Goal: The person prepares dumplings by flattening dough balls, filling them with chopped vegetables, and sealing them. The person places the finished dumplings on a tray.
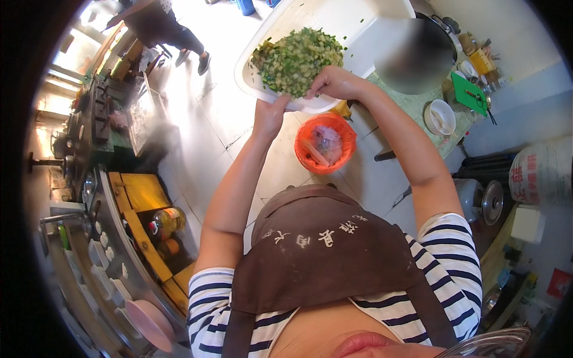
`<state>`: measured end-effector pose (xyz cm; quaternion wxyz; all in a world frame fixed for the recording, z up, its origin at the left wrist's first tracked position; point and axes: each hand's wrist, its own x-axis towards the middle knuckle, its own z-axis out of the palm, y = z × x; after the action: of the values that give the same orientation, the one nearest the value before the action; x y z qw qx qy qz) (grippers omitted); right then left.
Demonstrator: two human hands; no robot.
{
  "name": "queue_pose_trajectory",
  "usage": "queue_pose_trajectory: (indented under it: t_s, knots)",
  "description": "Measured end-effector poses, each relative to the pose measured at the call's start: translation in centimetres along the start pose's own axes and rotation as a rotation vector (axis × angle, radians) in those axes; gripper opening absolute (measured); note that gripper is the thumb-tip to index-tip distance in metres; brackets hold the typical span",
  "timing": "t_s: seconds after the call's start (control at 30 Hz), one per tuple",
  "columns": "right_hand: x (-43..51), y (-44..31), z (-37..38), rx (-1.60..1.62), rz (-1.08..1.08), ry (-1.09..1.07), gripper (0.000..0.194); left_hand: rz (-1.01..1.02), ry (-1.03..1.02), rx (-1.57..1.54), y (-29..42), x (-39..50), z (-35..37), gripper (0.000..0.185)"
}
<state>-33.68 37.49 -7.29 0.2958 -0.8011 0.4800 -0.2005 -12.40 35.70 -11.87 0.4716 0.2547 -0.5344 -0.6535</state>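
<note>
A large white plastic tub (374,33) extends in front of me, holding a heap of chopped green and pale vegetables (297,60) at its near end. My left hand (271,117) grips the tub's near rim, its thumb on the inner side. Beside it, my right hand (333,83) is bent over the same rim, with its fingertips at the edge of the chopped heap; whether they pinch any pieces cannot be told. The tub's far end lies beyond the picture's top edge.
An orange-lined bin (325,143) stands on the tiled floor below the tub. At right, a table (421,105) bears a white bowl (439,117) with chopsticks. Left are a metal counter (130,250) and an oil bottle (168,221). Another person (156,24) stands at upper left.
</note>
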Motion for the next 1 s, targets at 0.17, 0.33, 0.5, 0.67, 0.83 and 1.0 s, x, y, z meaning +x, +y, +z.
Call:
queue_pose_trajectory:
  t_s: [0.17,0.33,0.5,0.67,0.83,1.0]
  knots:
    - [-0.2,0.7,0.5,-0.091,-0.055,0.092,0.032,-0.009,0.042,0.046,0.3,-0.2,0.9,0.040]
    - [-0.5,-0.1,0.7,-0.195,-0.063,0.150,0.036,0.021,0.031,0.039,0.0,0.0,0.5,0.041]
    - [-0.8,-0.3,0.7,-0.194,-0.057,0.191,0.037,0.066,0.024,-0.023,0.1,0.0,0.8,0.042]
    - [-0.9,-0.4,0.9,-0.228,-0.037,0.203,0.038,0.051,-0.017,0.024,0.5,0.0,0.7,0.042]
    - [-0.6,0.7,1.2,-0.213,-0.029,0.181,0.036,0.038,-0.029,0.007,0.0,0.2,0.5,0.042]
    - [-0.3,1.0,1.6,-0.201,-0.071,0.201,0.034,0.028,-0.025,0.015,-0.4,0.5,0.2,0.041]
